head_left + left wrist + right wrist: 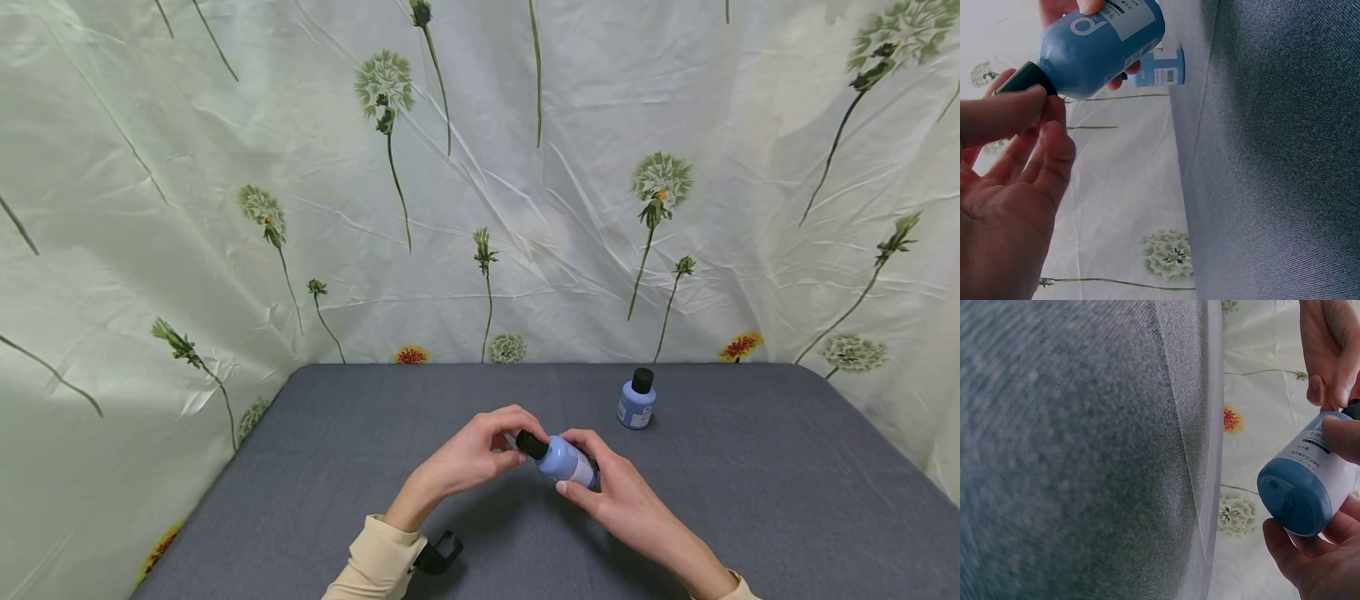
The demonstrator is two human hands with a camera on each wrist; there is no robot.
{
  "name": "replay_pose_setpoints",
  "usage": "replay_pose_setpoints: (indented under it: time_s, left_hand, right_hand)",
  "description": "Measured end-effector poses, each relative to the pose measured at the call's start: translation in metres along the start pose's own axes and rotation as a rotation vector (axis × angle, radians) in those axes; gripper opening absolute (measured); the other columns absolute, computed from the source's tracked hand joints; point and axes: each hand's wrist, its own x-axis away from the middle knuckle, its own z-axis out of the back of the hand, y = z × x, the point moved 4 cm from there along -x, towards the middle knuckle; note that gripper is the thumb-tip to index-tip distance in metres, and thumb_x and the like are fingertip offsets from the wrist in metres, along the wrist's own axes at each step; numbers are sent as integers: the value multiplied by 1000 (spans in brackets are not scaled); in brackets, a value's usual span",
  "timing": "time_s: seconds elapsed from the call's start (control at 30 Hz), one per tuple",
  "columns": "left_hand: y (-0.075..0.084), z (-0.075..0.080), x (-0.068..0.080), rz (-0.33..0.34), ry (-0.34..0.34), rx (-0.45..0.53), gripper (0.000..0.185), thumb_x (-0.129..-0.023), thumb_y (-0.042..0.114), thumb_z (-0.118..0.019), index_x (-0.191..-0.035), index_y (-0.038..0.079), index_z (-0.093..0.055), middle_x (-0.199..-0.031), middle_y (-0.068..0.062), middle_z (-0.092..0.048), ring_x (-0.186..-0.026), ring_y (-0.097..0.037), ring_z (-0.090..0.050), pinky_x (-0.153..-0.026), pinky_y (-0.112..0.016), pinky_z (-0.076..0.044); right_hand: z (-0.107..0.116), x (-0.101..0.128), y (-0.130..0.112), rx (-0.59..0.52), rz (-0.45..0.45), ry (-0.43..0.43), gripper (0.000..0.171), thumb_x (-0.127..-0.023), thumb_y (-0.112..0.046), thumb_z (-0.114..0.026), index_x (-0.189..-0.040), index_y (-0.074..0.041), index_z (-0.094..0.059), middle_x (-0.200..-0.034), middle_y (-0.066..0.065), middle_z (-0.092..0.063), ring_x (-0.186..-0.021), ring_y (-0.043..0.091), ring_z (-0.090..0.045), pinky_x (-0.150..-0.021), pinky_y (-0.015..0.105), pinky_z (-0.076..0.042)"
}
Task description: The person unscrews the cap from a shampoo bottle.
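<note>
A small blue bottle (567,463) with a white label and a black cap (532,444) is held above the grey table, tilted so the cap points up and left. My right hand (621,498) grips the bottle's body, thumb on the near side and fingers behind it. With thumb and fingertips my left hand (480,450) pinches the black cap, which sits on the bottle's neck. The left wrist view shows the thumb laid across the cap (1025,80). In the right wrist view the bottle's base (1294,497) faces the camera.
A second blue bottle (636,402) with a black cap stands upright at the back right of the grey table (360,433). A white curtain (555,208) printed with dandelions hangs behind the table. A black strap (438,553) shows at the left wrist.
</note>
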Motion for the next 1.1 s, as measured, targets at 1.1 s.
replay_pose_setpoints:
  time_s: [1.1]
  left_hand:
    - [-2,-1,-1,-21,-48,-8,38,-88,-8,-62,-116,17,-69,-133,-4,-52,-117,-13,-48,-74,-30,-49]
  right_hand:
    - [-2,0,1,3,-30,-7,51,-88,-17,-75,-132,-18,-49,-127,4,-58,-108,20,-55,-92,47,-45]
